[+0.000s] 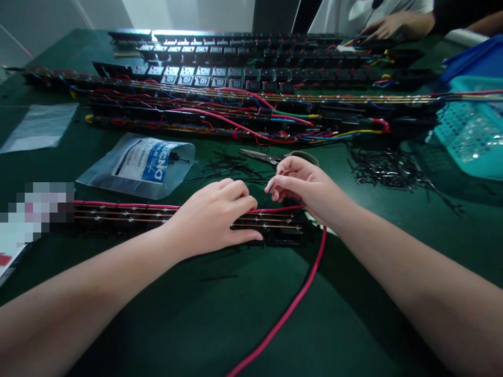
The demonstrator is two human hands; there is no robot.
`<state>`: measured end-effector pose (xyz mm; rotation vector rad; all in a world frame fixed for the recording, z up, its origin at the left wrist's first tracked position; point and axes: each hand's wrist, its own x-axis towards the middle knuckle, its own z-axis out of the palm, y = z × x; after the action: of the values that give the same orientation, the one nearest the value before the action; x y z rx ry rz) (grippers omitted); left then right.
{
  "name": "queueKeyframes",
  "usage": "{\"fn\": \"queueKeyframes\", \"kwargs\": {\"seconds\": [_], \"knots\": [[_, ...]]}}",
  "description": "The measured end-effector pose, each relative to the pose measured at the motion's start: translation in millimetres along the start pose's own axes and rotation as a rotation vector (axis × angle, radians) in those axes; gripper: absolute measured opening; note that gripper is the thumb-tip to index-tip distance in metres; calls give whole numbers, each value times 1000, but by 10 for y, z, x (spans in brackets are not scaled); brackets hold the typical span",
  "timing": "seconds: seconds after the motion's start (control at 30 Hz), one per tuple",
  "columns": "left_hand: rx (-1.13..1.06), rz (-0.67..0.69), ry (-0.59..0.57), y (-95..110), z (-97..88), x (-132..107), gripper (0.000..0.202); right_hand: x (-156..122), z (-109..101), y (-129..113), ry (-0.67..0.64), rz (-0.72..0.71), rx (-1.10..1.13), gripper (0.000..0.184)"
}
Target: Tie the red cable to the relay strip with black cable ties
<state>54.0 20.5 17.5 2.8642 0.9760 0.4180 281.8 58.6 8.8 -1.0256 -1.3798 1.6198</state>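
Observation:
A long black power strip (288,237) lies across the table in front of me, its open side showing bare copper rails and a red cable (310,272) along the far edge. My left hand (214,214) is closed over the strip, thumb on the near side and fingers curled at the red cable. Just to the right and slightly above the strip, my right hand (302,186) pinches a thin dark piece that looks like a black cable tie, mostly hidden by the fingers. From the strip's right end the red cable bends down toward the table's near edge.
Scissors (259,155) lie behind my hands, near black tie scraps (387,170). A labelled plastic bag (137,165) sits left. Several wired strips (236,110) line the back. A turquoise basket (467,131) stands right. Another person's hand (396,25) is at the far right.

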Motion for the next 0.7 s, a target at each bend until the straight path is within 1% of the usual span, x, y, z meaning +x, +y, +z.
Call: {"fn": "queueKeyframes", "kwargs": {"seconds": [0.1,0.13,0.2,0.3,0.47,0.6,0.7], "knots": [[12,3,-19,9,-9,4,42,30,-191,-45,-109,149,39,21],[16,-2,-28,10,-12,5,41,44,-251,-49,-127,186,69,21],[22,-5,-42,10,-16,7,39,72,-339,-39,-140,209,114,22],[24,-6,-46,3,-13,5,38,98,-371,-5,-152,194,114,22],[63,8,-27,19,-9,-11,38,95,-330,48,-138,148,88,23],[157,42,-37,94,-44,8,38,88,-342,73,-160,92,82,26],[193,40,-58,178,-80,98,41,91,-360,87,-185,65,83,27]]}}
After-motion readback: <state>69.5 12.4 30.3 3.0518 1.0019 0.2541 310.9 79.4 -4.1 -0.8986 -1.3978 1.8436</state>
